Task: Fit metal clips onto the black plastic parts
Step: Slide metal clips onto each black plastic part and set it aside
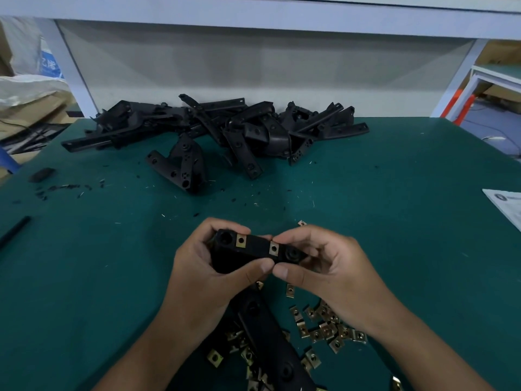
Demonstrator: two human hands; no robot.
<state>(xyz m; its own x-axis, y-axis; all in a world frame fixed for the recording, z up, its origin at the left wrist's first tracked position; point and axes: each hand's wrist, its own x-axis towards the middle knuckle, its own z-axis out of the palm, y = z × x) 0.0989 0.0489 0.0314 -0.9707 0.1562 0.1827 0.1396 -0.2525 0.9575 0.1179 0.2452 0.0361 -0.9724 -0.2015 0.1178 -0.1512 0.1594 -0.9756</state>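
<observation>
Black plastic part (253, 251), two metal clips (241, 240) fitted, is gripped by left hand (208, 273) and right hand (324, 266) near the green bench's (394, 207) front edge. Loose clips (327, 328) are partly hidden beneath the wrists; a parts pile (225, 128) is heaped at the back edge.

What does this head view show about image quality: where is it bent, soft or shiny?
Head view: wide-angle lens bows the green table mat and pale shelf edge; the far pile of black plastic parts looks soft; brass-coloured metal clips glint; the black plastic part held by left hand and right hand loses detail.
</observation>
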